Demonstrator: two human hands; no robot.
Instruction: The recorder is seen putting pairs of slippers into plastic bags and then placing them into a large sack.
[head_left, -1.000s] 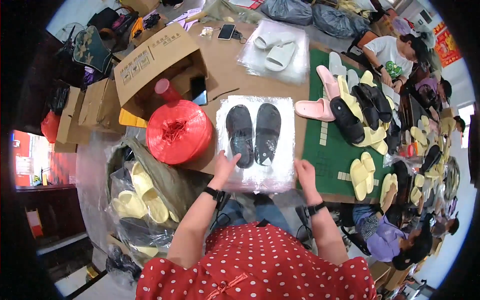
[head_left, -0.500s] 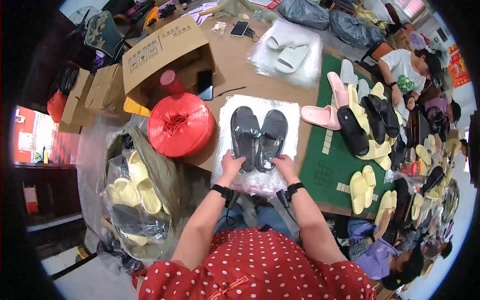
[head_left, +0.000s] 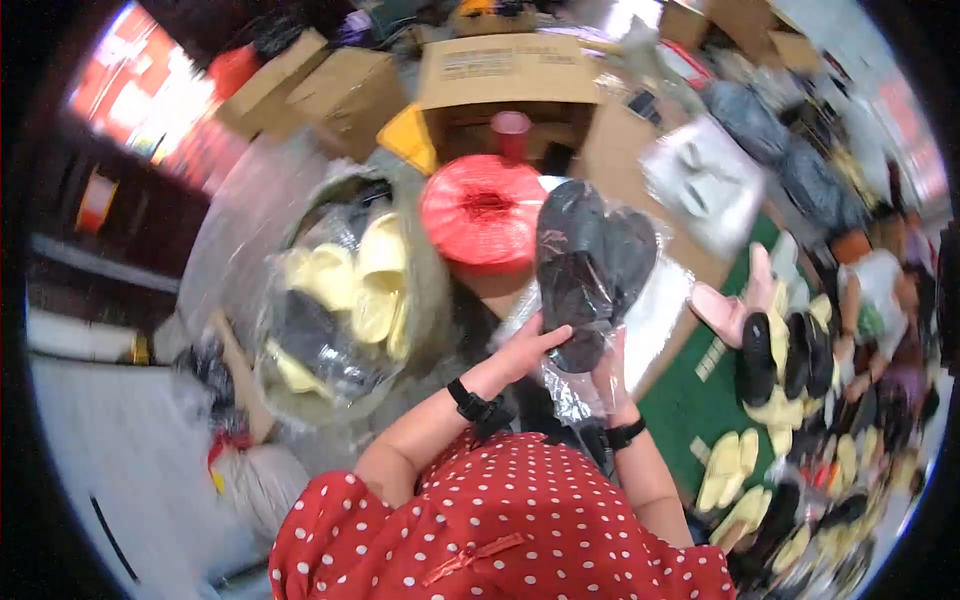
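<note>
The left hand [head_left: 530, 352] is closing on the lower end of the black slippers [head_left: 575, 285], its thumb lying on top through the clear bag [head_left: 575, 395]. The right hand [head_left: 610, 372] is gripping their lower right side, its fingers partly hidden. The pair is tilting above the sheets [head_left: 655, 335], just beside the red roll [head_left: 480, 215].

Bagged black slippers [head_left: 574, 255] cover part of a white stack [head_left: 668, 302] and partly hide the fingers of the right hand [head_left: 608, 378]. Blur softens a co-worker [head_left: 880, 290] and the white slippers [head_left: 703, 188]; the lower edge crops the red dotted top [head_left: 500, 530]. Print on the cardboard box [head_left: 508, 72] is illegible.
</note>
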